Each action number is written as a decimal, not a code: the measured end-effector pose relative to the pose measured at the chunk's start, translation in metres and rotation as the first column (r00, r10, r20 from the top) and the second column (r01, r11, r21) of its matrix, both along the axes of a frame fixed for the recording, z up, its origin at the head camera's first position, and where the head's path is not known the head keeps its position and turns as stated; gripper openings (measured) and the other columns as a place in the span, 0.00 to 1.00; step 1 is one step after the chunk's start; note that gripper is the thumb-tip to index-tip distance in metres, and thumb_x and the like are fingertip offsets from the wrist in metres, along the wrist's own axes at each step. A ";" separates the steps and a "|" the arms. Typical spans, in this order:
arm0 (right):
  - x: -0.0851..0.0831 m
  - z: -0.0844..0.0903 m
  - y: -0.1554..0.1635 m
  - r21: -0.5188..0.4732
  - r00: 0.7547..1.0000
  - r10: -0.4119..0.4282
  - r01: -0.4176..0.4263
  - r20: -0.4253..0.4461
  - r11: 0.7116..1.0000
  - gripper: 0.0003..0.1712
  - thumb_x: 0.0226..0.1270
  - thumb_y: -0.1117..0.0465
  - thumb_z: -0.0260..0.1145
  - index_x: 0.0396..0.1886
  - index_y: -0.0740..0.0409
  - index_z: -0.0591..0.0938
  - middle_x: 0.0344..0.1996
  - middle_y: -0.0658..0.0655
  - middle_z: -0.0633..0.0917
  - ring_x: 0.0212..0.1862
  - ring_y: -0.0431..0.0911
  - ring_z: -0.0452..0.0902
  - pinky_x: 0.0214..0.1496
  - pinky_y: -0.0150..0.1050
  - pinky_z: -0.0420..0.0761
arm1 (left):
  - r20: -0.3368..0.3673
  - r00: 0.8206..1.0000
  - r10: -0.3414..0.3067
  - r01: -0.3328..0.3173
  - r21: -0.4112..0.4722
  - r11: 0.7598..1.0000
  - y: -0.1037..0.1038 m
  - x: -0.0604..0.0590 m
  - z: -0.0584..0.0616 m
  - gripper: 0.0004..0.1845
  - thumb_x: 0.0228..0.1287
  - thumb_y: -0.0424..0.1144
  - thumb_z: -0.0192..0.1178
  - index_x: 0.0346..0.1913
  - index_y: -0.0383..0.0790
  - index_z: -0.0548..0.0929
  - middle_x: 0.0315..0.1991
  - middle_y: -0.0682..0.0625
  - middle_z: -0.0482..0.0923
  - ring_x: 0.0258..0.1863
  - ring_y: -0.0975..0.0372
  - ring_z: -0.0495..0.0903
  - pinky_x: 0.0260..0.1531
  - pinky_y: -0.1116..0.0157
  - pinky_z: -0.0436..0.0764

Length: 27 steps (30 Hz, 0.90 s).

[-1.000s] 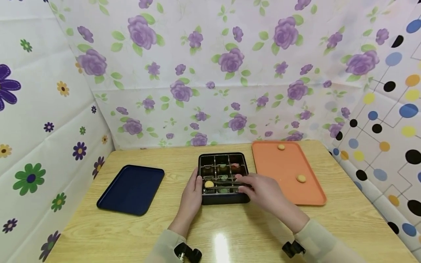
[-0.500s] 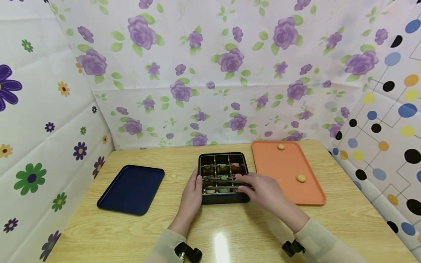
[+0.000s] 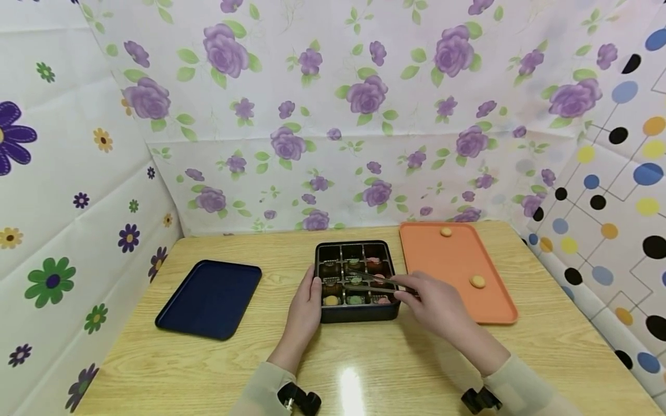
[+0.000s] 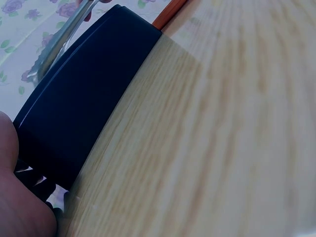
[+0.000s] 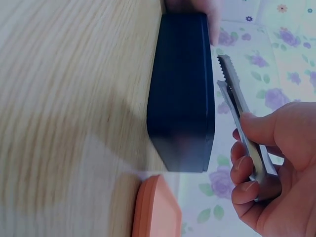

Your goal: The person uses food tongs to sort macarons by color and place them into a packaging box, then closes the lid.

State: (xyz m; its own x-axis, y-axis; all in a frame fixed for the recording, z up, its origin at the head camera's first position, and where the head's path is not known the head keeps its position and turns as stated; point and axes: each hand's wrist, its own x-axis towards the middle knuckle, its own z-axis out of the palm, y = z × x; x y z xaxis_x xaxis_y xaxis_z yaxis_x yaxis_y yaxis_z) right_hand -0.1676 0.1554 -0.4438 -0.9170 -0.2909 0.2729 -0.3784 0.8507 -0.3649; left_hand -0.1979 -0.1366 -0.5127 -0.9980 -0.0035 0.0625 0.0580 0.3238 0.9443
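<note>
My left hand [image 3: 302,306] holds the left side of a black compartment box [image 3: 359,315], thumb at the rim and fingers along the outer wall. The box has a divider grid. A yellow round cookie [image 3: 330,300] lies in the front-left compartment; green and pink pieces show in the middle and right columns. My right hand [image 3: 437,300] grips metal tongs [image 3: 364,288] from the right, their tips over the middle of the box. In the right wrist view the tongs' serrated tips [image 5: 228,66] stand apart with nothing between them, above the rim.
An orange tray [image 3: 432,260] stands right of the box, with one round cookie [image 3: 446,231] near its back and another cookie [image 3: 477,281] further forward. At the left lies a navy tray [image 3: 210,300]. Flowered cloth [image 3: 333,173] hangs behind the wooden table [image 3: 333,358].
The yellow cookie went from between the tongs down into the front-left compartment. My right hand then drew the tongs back to the right. The left hand stayed at the box.
</note>
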 end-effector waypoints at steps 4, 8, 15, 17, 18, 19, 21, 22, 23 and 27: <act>0.001 -0.001 0.011 -0.007 1.000 -0.024 0.024 -0.015 1.000 0.19 0.82 0.53 0.73 0.68 0.46 0.90 0.34 0.43 0.80 0.26 0.39 0.67 0.28 0.38 0.68 | -0.002 1.000 0.000 0.000 -0.002 1.000 0.000 0.000 0.001 0.32 0.95 0.51 0.41 0.91 0.46 0.55 0.89 0.45 0.53 0.87 0.44 0.53 0.83 0.38 0.58; 0.003 0.000 0.021 -0.020 0.999 -0.050 0.050 -0.007 0.999 0.20 0.83 0.53 0.71 0.70 0.46 0.89 0.33 0.43 0.78 0.25 0.39 0.67 0.25 0.38 0.65 | 0.003 1.000 -0.006 0.006 -0.003 1.000 0.000 0.001 0.002 0.32 0.95 0.51 0.40 0.91 0.45 0.54 0.89 0.44 0.53 0.87 0.44 0.53 0.83 0.38 0.58; 0.006 0.003 0.036 -0.043 0.997 -0.070 0.070 0.015 0.997 0.22 0.85 0.53 0.70 0.73 0.47 0.86 0.38 0.46 0.84 0.27 0.38 0.71 0.24 0.38 0.67 | 0.006 1.000 -0.004 0.004 -0.002 1.000 0.001 0.001 0.002 0.32 0.95 0.51 0.40 0.91 0.46 0.54 0.89 0.44 0.53 0.87 0.44 0.54 0.83 0.37 0.58; 0.007 0.004 0.041 -0.049 0.997 -0.079 0.080 0.014 0.996 0.22 0.84 0.53 0.70 0.73 0.47 0.87 0.39 0.47 0.85 0.28 0.38 0.72 0.23 0.39 0.68 | 0.008 1.000 -0.003 0.003 -0.004 1.000 0.001 0.001 0.002 0.32 0.95 0.51 0.40 0.91 0.46 0.54 0.89 0.45 0.53 0.87 0.44 0.53 0.83 0.37 0.58; 0.007 0.004 0.043 -0.052 0.996 -0.085 0.086 0.012 0.995 0.22 0.84 0.53 0.70 0.72 0.48 0.87 0.40 0.47 0.86 0.28 0.38 0.72 0.24 0.39 0.69 | 0.010 1.000 -0.003 0.003 -0.004 1.000 0.001 0.001 0.002 0.32 0.95 0.52 0.40 0.91 0.47 0.54 0.89 0.45 0.53 0.87 0.44 0.53 0.83 0.37 0.58; 0.007 0.004 0.046 -0.055 0.996 -0.092 0.093 0.011 0.994 0.22 0.84 0.53 0.71 0.72 0.48 0.87 0.38 0.47 0.85 0.27 0.39 0.72 0.23 0.39 0.69 | 0.011 1.000 -0.002 0.002 -0.003 1.000 0.001 0.001 0.002 0.32 0.95 0.52 0.40 0.92 0.47 0.54 0.89 0.45 0.53 0.87 0.44 0.53 0.83 0.37 0.58; 0.008 0.004 0.051 -0.062 0.995 -0.102 0.103 0.007 0.993 0.22 0.84 0.53 0.71 0.71 0.49 0.87 0.39 0.48 0.85 0.28 0.39 0.73 0.24 0.40 0.69 | 0.014 1.000 -0.001 0.001 -0.004 1.000 0.001 0.001 0.002 0.32 0.95 0.53 0.40 0.92 0.47 0.54 0.89 0.45 0.53 0.87 0.44 0.53 0.83 0.37 0.58; 0.008 0.004 0.054 -0.061 0.994 -0.110 0.110 0.005 0.992 0.21 0.84 0.53 0.71 0.71 0.49 0.87 0.39 0.48 0.86 0.29 0.39 0.74 0.24 0.40 0.70 | 0.015 1.000 0.000 0.000 -0.005 1.000 0.001 0.001 0.002 0.33 0.95 0.53 0.40 0.92 0.47 0.54 0.89 0.45 0.53 0.87 0.44 0.53 0.83 0.37 0.58; 0.009 0.004 0.056 -0.061 0.993 -0.114 0.114 0.002 0.992 0.21 0.84 0.53 0.71 0.71 0.49 0.87 0.41 0.49 0.86 0.29 0.39 0.74 0.25 0.40 0.70 | 0.015 1.000 0.000 0.000 -0.006 1.000 0.001 0.001 0.002 0.33 0.95 0.54 0.40 0.92 0.48 0.54 0.89 0.45 0.53 0.87 0.44 0.53 0.83 0.37 0.58; 0.010 0.004 0.067 -0.058 0.993 -0.121 0.121 -0.007 0.991 0.21 0.84 0.54 0.71 0.71 0.50 0.87 0.41 0.49 0.86 0.31 0.40 0.76 0.27 0.40 0.72 | 0.012 1.000 0.002 -0.002 -0.010 1.000 0.001 0.001 0.003 0.33 0.95 0.54 0.39 0.92 0.48 0.54 0.89 0.45 0.53 0.87 0.44 0.53 0.83 0.37 0.57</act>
State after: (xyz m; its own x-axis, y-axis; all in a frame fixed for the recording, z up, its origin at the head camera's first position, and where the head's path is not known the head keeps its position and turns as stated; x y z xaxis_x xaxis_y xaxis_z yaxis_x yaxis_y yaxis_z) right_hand -0.1576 0.2219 -0.4396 -0.9415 -0.1613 0.2959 -0.2780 0.8681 -0.4112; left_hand -0.1970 -0.1358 -0.5099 -0.9987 -0.0053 0.0501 0.0454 0.3333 0.9417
